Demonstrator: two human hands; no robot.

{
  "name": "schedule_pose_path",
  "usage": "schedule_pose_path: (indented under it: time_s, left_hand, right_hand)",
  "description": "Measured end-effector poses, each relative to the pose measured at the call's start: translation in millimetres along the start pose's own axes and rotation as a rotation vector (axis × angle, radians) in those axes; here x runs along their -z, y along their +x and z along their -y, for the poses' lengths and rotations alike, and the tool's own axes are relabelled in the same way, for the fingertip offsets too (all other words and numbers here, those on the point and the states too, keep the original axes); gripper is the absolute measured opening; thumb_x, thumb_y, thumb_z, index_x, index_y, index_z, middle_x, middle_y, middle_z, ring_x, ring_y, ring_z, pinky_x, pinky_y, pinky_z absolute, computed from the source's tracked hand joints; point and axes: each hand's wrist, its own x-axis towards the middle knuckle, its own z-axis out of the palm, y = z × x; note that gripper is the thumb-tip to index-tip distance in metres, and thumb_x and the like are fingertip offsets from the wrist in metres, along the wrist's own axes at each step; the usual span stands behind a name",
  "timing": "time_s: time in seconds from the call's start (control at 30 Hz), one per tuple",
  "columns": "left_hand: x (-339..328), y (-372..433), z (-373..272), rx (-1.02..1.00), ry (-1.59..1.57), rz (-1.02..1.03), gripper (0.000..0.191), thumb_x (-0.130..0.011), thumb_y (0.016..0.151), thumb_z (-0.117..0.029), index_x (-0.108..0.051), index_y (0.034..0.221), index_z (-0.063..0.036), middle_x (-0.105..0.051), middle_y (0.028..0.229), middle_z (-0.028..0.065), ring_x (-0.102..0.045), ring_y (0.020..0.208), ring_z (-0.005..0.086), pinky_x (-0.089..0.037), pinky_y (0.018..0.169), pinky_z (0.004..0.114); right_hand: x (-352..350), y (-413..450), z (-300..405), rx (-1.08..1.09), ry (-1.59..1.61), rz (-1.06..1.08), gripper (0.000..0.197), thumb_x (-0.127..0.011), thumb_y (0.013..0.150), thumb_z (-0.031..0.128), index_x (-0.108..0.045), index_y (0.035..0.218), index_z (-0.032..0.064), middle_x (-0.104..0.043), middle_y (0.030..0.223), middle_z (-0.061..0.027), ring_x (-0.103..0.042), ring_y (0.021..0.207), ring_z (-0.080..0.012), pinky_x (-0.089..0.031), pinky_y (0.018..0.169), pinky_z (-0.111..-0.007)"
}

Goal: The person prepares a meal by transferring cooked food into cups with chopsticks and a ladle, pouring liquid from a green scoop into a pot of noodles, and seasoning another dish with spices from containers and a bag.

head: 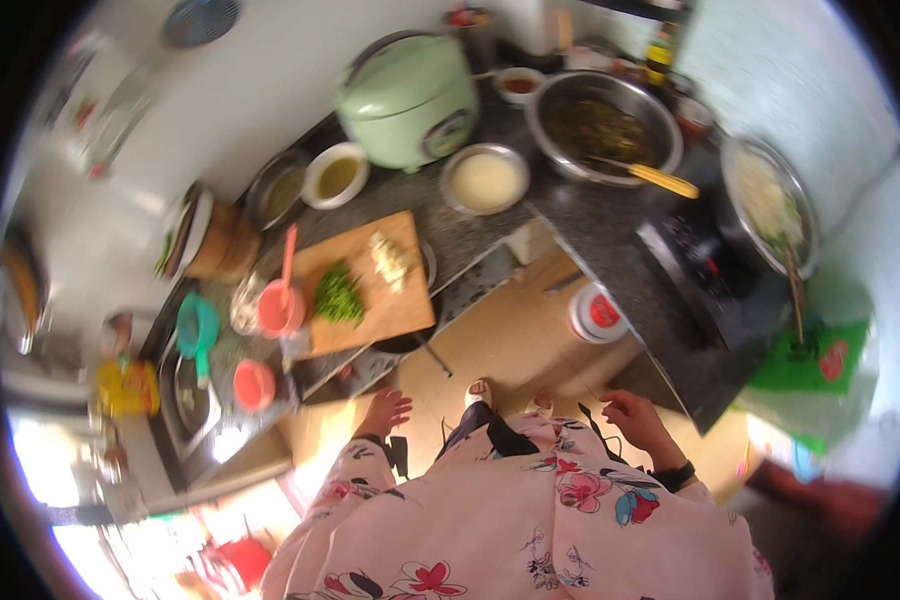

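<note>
My left hand (384, 412) hangs at the counter's front edge, fingers apart and holding nothing. Out to the right, my right hand (637, 421) is held over the floor by the counter corner, its fingers loosely bent around nothing. A wooden cutting board (384, 319) lies ahead of the left hand, bearing a pile of chopped green herbs (339, 295) and a heap of pale chopped pieces, possibly garlic (390, 261). Beside it stand a pink cup with a long handle (280, 311) and another pink cup (253, 385).
Further back are a green rice cooker (405, 97), a bowl of pale liquid (487, 178) and a steel basin of dark food (607, 131) with a yellow-handled utensil (664, 180). An induction cooktop (701, 300) sits right. A white bucket (596, 313) stands on the floor.
</note>
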Motion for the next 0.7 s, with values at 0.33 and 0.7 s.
schedule_pose_path:
  time_s: [0.33,0.7]
  left_hand:
    - [50,-136,64,-0.076,-0.177,-0.206,0.045,-0.049,0.084,-0.025,-0.034,0.122,-0.0055,-0.056,0.101,0.0134,-0.055,0.091,0.0257,-0.045,0.075,0.039]
    - [142,-128,62,-0.205,-0.345,-0.525,0.036,-0.048,0.082,-0.016,-0.041,0.115,-0.0074,-0.059,0.090,0.0094,-0.058,0.080,0.0200,-0.046,0.065,0.033]
  right_hand:
    - [-32,58,17,0.212,-0.074,0.366,0.022,-0.054,0.078,0.011,-0.054,0.098,0.0007,-0.058,0.074,-0.0067,-0.054,0.066,-0.0109,-0.044,0.061,-0.023]
    - [-76,59,51,0.283,-0.187,0.347,0.022,-0.054,0.079,0.012,-0.055,0.099,0.0032,-0.059,0.074,-0.0084,-0.055,0.067,-0.0128,-0.045,0.061,-0.026]
